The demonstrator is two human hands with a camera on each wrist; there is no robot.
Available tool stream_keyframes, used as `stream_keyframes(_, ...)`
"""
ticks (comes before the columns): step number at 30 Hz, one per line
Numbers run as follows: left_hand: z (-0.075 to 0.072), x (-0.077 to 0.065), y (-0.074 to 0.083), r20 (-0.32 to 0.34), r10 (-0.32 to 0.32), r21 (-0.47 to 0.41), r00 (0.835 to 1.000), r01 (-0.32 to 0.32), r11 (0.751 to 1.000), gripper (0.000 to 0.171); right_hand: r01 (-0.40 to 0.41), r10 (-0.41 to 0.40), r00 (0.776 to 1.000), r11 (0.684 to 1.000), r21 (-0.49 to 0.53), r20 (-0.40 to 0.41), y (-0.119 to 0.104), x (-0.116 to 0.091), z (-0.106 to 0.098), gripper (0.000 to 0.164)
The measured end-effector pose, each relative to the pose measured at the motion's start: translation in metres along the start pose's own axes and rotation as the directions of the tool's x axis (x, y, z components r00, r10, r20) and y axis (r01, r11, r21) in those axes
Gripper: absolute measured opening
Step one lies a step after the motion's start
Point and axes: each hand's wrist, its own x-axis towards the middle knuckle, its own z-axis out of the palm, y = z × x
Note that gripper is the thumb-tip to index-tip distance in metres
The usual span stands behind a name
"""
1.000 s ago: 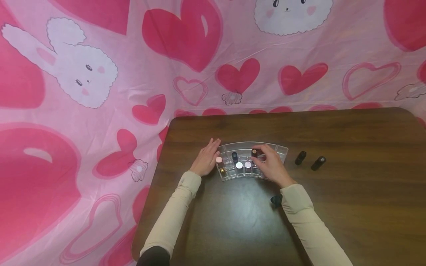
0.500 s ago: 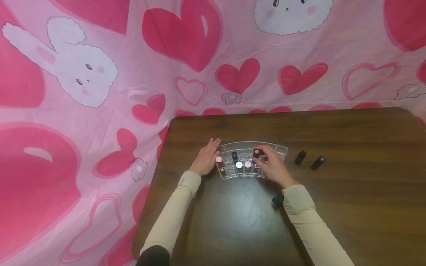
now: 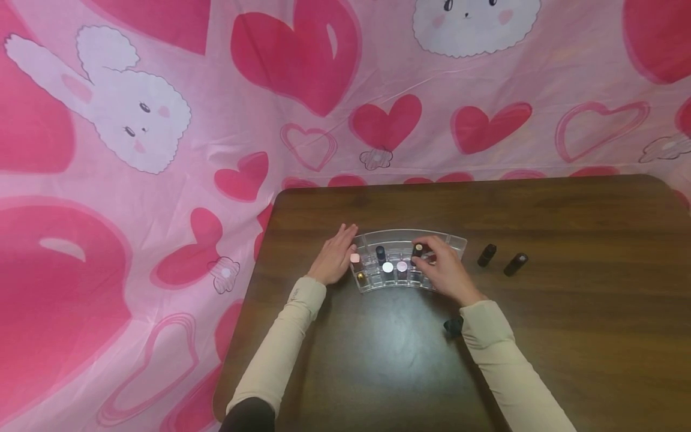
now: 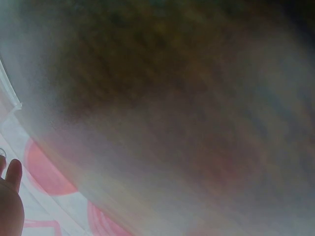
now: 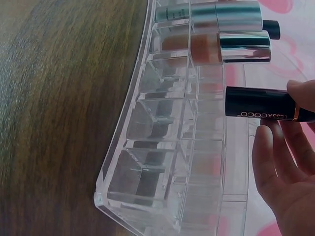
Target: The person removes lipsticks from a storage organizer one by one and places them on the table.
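Observation:
A clear curved lipstick organizer (image 3: 407, 234) stands on the table, with several lipstick tubes upright in its compartments. Pinched between the thumb and fingers of my right hand (image 3: 445, 270) is a black lipstick tube (image 5: 256, 103) with lettering on its side. In the right wrist view the tube hangs just above the organizer's rear rows, apart from the silver-capped tube (image 5: 246, 47) and the pale teal tube (image 5: 226, 16). My left hand (image 3: 333, 258) rests at the organizer's left end, its fingers straight. The left wrist view is mostly blurred, showing only some fingertips (image 4: 14, 174).
Two black lipstick tubes (image 3: 487, 255) (image 3: 516, 264) lie on the brown wooden table (image 3: 367, 360) to the right of the organizer. A small black object (image 3: 452, 327) shows at my right wrist. A pink heart-patterned cloth (image 3: 313, 60) hangs behind and left of the table.
My right hand has shifted slightly to the right along the organizer with the black lipstick tube. The left hand stays in place.

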Motion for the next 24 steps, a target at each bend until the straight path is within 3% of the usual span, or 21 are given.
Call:
stream_keyframes(7, 0.0004, -0.0007, -0.0003, 0.000, -0.005, -0.014, 1.000, 0.005, 1.000, 0.057, -0.014, 0.014, 1.000, 1.000, -0.008, 0.011, -0.0017, -0.0018, -0.0030, 0.034)
stream_keyframes(24, 0.0002, -0.0020, 0.0003, 0.000, -0.011, -0.017, 1.000, 0.011, 1.000, 0.057, 0.055, -0.055, 0.998, 0.998, -0.011, -0.032, -0.0044, -0.0037, -0.0087, 0.033)
